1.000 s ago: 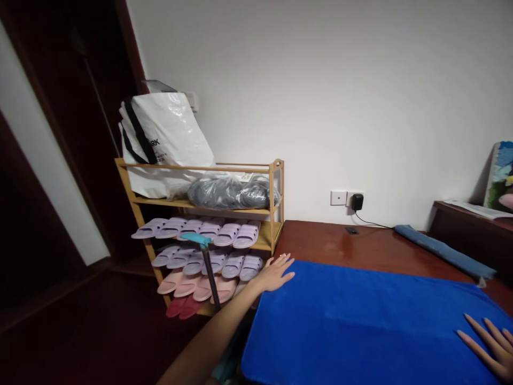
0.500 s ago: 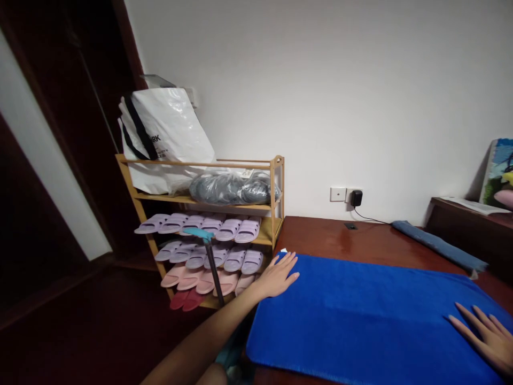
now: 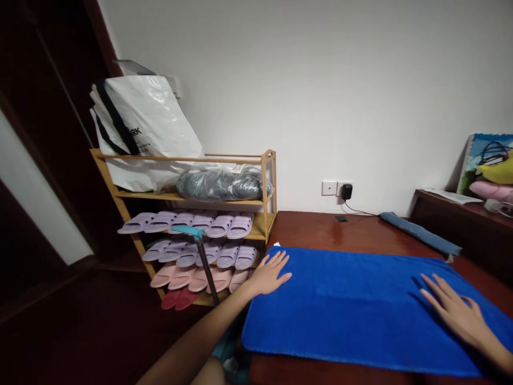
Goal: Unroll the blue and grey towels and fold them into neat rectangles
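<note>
A bright blue towel [image 3: 340, 315] lies spread out over the reddish-brown wooden tabletop [image 3: 304, 227]. Flat on its left side, near the far corner with a small white tag, rests my left hand [image 3: 269, 274], fingers stretched out. My right hand [image 3: 452, 307] is over the towel's right part with its fingers apart; a shadow shows beside the fingertips, and I cannot tell whether they touch the cloth. Neither hand grips anything.
Left of the table stands a wooden shoe rack [image 3: 188, 200] with rows of slippers [image 3: 240, 224], a white bag [image 3: 152, 117] and a plastic-wrapped bundle [image 3: 224, 183]. A blue-topped pole [image 3: 206, 270] leans before it. Behind the towel are folded denim [image 3: 420, 235] and a plugged-in black adapter [image 3: 347, 191].
My right hand has moved left and farther in over the towel. My left hand stays at the towel's left side. The camera has turned slightly right.
</note>
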The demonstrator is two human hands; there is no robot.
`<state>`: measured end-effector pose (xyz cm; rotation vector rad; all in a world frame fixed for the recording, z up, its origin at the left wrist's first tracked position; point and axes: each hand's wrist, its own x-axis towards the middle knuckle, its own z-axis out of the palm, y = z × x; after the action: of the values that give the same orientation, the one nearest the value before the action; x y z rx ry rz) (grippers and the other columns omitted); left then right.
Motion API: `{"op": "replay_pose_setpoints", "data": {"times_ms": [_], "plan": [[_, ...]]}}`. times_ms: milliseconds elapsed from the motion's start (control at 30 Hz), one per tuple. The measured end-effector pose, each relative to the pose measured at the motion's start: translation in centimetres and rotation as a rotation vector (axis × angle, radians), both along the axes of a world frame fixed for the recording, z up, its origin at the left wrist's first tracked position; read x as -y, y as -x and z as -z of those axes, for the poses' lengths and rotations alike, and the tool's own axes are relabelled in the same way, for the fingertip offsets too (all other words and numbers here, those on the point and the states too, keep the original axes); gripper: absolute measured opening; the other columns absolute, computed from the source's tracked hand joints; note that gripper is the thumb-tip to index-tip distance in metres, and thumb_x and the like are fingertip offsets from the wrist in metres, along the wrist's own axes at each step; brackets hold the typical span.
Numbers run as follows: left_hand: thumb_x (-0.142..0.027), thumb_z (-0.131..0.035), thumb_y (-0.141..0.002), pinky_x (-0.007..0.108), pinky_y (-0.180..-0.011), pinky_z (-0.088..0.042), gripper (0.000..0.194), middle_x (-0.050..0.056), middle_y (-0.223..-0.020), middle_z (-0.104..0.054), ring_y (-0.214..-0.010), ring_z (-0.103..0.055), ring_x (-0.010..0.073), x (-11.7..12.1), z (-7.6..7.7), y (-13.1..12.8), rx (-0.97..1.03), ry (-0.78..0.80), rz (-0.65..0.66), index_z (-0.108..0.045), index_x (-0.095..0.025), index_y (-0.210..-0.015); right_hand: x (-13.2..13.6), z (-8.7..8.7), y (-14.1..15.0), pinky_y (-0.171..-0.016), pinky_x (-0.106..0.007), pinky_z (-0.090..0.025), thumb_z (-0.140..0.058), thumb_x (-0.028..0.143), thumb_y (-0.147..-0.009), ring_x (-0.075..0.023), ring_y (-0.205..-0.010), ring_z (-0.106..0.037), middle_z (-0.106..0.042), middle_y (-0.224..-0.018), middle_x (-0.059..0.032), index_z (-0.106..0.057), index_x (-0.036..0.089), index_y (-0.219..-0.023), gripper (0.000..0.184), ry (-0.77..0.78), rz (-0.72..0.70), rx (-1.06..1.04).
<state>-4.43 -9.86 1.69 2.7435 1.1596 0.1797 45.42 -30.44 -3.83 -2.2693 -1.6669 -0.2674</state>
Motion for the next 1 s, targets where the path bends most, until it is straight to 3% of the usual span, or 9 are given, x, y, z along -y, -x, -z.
{"op": "replay_pose_setpoints", "data": {"times_ms": [67,133,267,433,633,833,1000], "plan": [[-0.066,-0.020,-0.093,0.043,-0.113,-0.007,0.069,0.005,-0.154,-0.016,-0.142,-0.011,0.0222,-0.1,0.2,0.0,0.013,-0.006,0.010,-0.023,-0.025,-0.148,0.7,-0.5,3.8,-0.108,-0.050,-0.025,-0.029,0.066,-0.084,-0.0219,-0.140,-0.019,-0.020,-0.153,0.0000,-0.020,0.038,-0.145,0.068,0.115,-0.089,-0.036],[-0.065,-0.021,-0.093,0.044,-0.113,-0.006,0.068,0.004,-0.154,-0.016,-0.142,-0.011,0.0222,-0.1,0.3,0.0,0.017,-0.006,0.009,-0.022,-0.026,-0.148,1.4,-0.8,7.0,-0.110,-0.049,-0.022,-0.032,0.067,-0.084,-0.0206,-0.141,-0.014,-0.014,-0.153,0.0042,-0.016,0.043,-0.144,0.067,0.209,-0.181,-0.057],[-0.065,-0.022,-0.093,0.044,-0.112,-0.006,0.068,0.005,-0.154,-0.016,-0.142,-0.010,0.0223,-0.2,0.3,0.0,0.013,-0.004,0.000,-0.022,-0.026,-0.148,2.4,-1.2,8.9,-0.112,-0.053,-0.017,-0.036,0.072,-0.080,-0.0242,-0.141,-0.006,-0.009,-0.153,0.0034,-0.018,0.042,-0.144,0.073,0.311,-0.210,-0.088],[-0.066,-0.021,-0.092,0.044,-0.113,-0.006,0.070,0.006,-0.154,-0.015,-0.142,-0.010,0.0223,-0.3,0.5,0.0,0.008,0.003,0.004,-0.023,-0.023,-0.148,2.2,-3.6,10.5,-0.112,-0.054,-0.016,-0.031,0.068,-0.084,-0.0240,-0.141,-0.009,-0.009,-0.153,0.0018,-0.018,0.041,-0.144,0.067,0.313,-0.224,-0.155],[-0.066,-0.022,-0.092,0.044,-0.113,-0.006,0.069,0.005,-0.154,-0.016,-0.142,-0.011,0.0224,-0.2,0.4,0.1,0.016,0.005,-0.008,-0.022,-0.026,-0.148,1.9,-5.7,17.5,-0.113,-0.051,-0.017,-0.036,0.060,-0.087,-0.0235,-0.140,-0.014,-0.013,-0.152,0.0036,-0.017,0.043,-0.143,0.061,0.310,-0.519,-0.186],[-0.067,-0.020,-0.092,0.044,-0.113,-0.007,0.072,0.005,-0.154,-0.015,-0.142,-0.011,0.0231,0.0,0.3,0.2,-0.001,-0.001,-0.004,-0.023,-0.023,-0.148,2.7,-5.9,18.1,-0.111,-0.052,-0.024,-0.035,0.061,-0.087,-0.0255,-0.137,-0.025,-0.023,-0.150,0.0023,-0.030,0.042,-0.140,0.057,0.370,-0.494,-0.207],[-0.067,-0.021,-0.092,0.045,-0.113,-0.007,0.071,0.004,-0.154,-0.015,-0.142,-0.010,0.0228,-0.4,0.7,0.2,-0.004,-0.017,0.000,-0.021,-0.026,-0.149,2.1,-6.2,19.6,-0.112,-0.051,-0.019,-0.032,0.058,-0.090,-0.0225,-0.140,-0.018,-0.010,-0.154,0.0019,-0.017,0.040,-0.144,0.059,0.289,-0.530,-0.182]]}}
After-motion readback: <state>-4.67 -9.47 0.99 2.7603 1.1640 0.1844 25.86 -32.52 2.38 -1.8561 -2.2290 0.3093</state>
